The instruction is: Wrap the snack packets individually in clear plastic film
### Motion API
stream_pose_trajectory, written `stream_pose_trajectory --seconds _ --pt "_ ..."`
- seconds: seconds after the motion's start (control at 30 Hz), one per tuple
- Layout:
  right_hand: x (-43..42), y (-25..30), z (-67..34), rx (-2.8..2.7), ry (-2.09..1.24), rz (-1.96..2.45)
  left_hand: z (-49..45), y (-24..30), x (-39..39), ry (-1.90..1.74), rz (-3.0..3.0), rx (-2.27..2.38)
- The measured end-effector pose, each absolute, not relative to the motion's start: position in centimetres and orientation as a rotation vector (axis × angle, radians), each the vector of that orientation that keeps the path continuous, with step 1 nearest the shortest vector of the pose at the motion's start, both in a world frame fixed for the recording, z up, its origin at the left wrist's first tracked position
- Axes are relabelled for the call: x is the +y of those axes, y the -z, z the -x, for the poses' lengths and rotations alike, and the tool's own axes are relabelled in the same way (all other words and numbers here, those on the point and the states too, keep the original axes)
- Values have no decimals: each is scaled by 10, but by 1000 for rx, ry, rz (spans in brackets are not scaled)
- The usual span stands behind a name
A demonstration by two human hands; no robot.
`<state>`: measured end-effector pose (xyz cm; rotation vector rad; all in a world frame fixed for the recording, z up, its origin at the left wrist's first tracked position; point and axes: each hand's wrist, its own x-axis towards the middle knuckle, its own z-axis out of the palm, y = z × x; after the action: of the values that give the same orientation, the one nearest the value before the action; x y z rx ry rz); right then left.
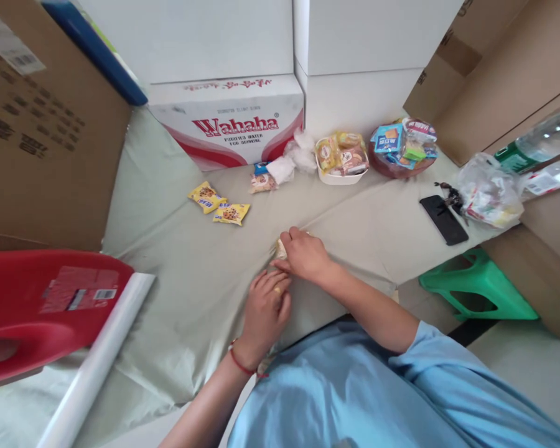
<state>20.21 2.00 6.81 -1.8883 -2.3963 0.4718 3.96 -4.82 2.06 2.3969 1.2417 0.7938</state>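
Observation:
My right hand (304,255) rests on the pale green tablecloth (177,261) near the table's front, its fingers curled around a small pale snack packet (280,249) that is mostly hidden. My left hand (265,308) lies just below it, fingers bent toward the same packet, a ring on one finger and a red cord at the wrist. Whether the left fingers grip the packet is hidden. Two yellow cookie packets (219,205) lie further back on the left.
A white tub (343,177) and a dark red bowl (392,169) of snacks stand at the back beside a Wahaha water carton (228,121). A black phone (443,219), a plastic bag (488,190), a red stool (37,311), a film roll (98,354), a green stool (476,292) and cardboard boxes surround the table.

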Motion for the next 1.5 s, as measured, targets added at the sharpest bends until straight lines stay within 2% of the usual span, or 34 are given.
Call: stream_pose_trajectory --seconds 0.23,0.4,0.5,0.67,0.73,0.87,0.97,1.13,1.23,1.37,1.5 --pt "12 -54 -192 -2405 -326 1906 -20 -15 -53 -1061 -2095 1455" --pt "7 -65 -221 -2151 -438 1901 -30 -32 -48 -1203 -1863 1439" --pt "-1 -71 -255 -1773 -714 1655 -38 -37 -43 -1190 -1564 1452" --pt "-15 -56 -287 -1162 -1495 1236 -61 -34 -27 -1042 -976 1107" --pt "-20 -48 -286 -1007 -1619 1201 -72 -32 -20 -910 -935 995" --pt "-28 -37 -276 -828 -1531 1192 -92 -29 -6 -844 -976 980" --pt "-31 -34 -275 -901 -1419 1265 -104 -24 2 -838 -1005 949" --pt "-11 -45 -315 -876 -1145 1404 -112 -6 13 -822 -1036 850" --pt "30 -76 -366 -660 -938 1375 -108 4 19 -811 -968 824" --pt "121 -118 -420 -576 -862 1348 -103 8 23 -759 -949 776" --pt "210 -113 -428 -586 -773 1434 -104 6 23 -760 -959 764"
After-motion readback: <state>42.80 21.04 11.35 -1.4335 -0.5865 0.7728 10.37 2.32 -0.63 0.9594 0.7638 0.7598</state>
